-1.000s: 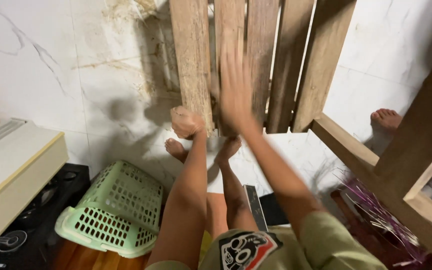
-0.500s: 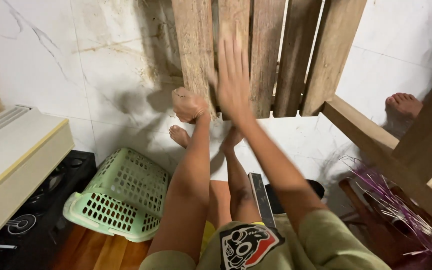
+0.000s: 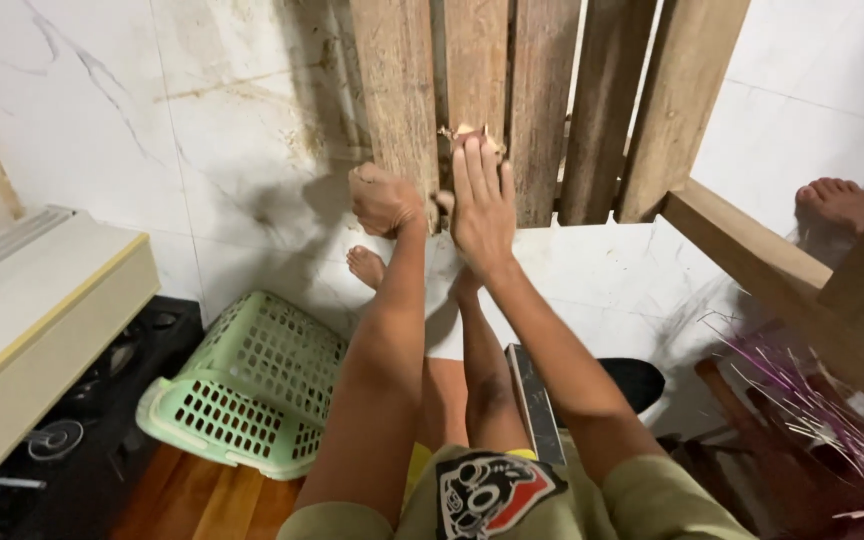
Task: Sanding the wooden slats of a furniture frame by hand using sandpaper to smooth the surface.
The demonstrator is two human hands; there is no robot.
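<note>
A weathered wooden pallet (image 3: pixel 397 90) leans upright on the white marble floor in front of me. My left hand (image 3: pixel 384 198) is clenched on the bottom end of its left slat. My right hand (image 3: pixel 482 205) lies flat, fingers together, against the neighbouring slat. Its fingertips press a small tan scrap (image 3: pixel 467 132), ragged at the edges, onto the wood. I cannot tell what the scrap is made of. Both forearms reach out over my bare legs and feet (image 3: pixel 367 265).
A pale green plastic basket (image 3: pixel 242 400) lies tipped at lower left, beside a cream box (image 3: pixel 32 320) and a black appliance (image 3: pixel 72 420). A wooden frame (image 3: pixel 752 260) crosses the right side above purple tinsel (image 3: pixel 812 400). Another person's bare foot (image 3: pixel 837 200) shows at far right.
My right hand has slid down the slat from higher up, and the tan scrap now shows under its fingertips. The left hand keeps its grip on the slat end.
</note>
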